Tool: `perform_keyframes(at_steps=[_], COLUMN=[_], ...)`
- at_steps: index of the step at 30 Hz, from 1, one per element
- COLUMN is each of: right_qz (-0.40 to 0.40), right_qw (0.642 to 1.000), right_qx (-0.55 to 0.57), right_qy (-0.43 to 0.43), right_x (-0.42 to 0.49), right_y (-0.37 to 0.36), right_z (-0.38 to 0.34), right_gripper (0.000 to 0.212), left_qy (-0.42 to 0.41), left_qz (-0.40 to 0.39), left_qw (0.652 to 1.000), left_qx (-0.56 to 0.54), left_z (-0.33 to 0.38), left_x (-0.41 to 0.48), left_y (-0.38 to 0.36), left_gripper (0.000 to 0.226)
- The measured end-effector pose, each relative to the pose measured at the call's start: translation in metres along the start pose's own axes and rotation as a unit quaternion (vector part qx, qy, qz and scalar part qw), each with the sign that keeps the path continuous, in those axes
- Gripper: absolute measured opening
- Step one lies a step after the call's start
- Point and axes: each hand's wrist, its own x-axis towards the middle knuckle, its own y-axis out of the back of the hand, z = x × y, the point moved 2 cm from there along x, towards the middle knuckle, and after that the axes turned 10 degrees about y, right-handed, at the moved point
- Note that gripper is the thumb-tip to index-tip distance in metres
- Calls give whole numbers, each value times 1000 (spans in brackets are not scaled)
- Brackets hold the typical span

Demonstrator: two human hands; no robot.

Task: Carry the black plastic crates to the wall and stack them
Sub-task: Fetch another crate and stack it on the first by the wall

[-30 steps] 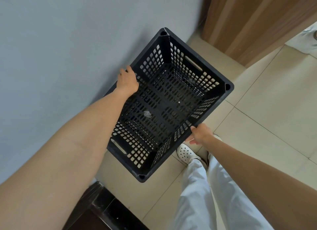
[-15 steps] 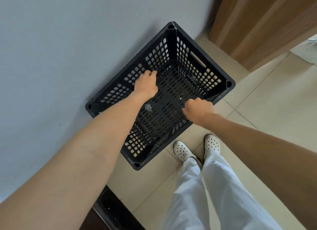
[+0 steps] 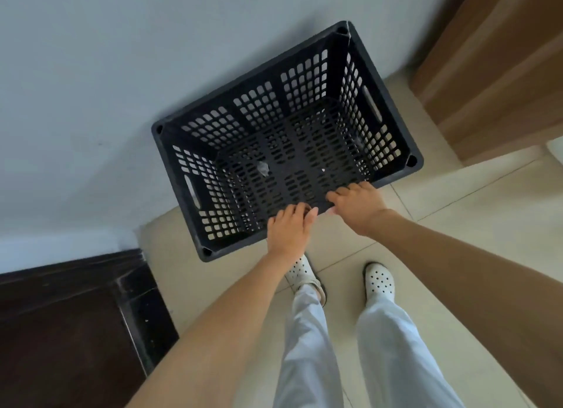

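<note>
**One crate down at the wall, no stack yet**

From the left: past the dark cabinet (image 3: 61,331), the black crate (image 3: 289,158) sits upright on the tiled floor (image 3: 472,225). Its far long side lies along the grey wall (image 3: 106,88), touching it or just off it, and it holds only a small pale scrap (image 3: 262,167). The left hand (image 3: 289,231) and the right hand (image 3: 358,208) are side by side on the near long rim, each with its fingers curled over the edge and gripping it. The wooden panel (image 3: 493,72) stands to the right.

By my reading the carry of this crate is finished and the hands are giving it a last squaring-up. Only one crate shows, with nothing on it, so stacking and any further carries remain.

A second ago the crate was in the air, angled to the wall, with a hand on each long side. Half a second ago it was nearly down, the left hand reaching across inside it, the right fisted at the near rim. Now it lies parallel to the wall, with both hands on that rim
</note>
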Motion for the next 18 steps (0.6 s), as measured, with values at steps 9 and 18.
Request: perform_keyframes(at_steps=[9,18], right_qz=[14,38], right_qw=[997,993], right_qx=[-67,-103], right_qy=[20,34], right_x=[0,1], right_y=[10,5], right_z=[4,15], right_gripper=[30,25], left_qy=[-16,21], left_qz=[62,102], left_qw=[998,994], left_qx=[13,-13], left_z=[0,14], left_x=[3,-1], left_y=[-15,-22], left_gripper=[42,41])
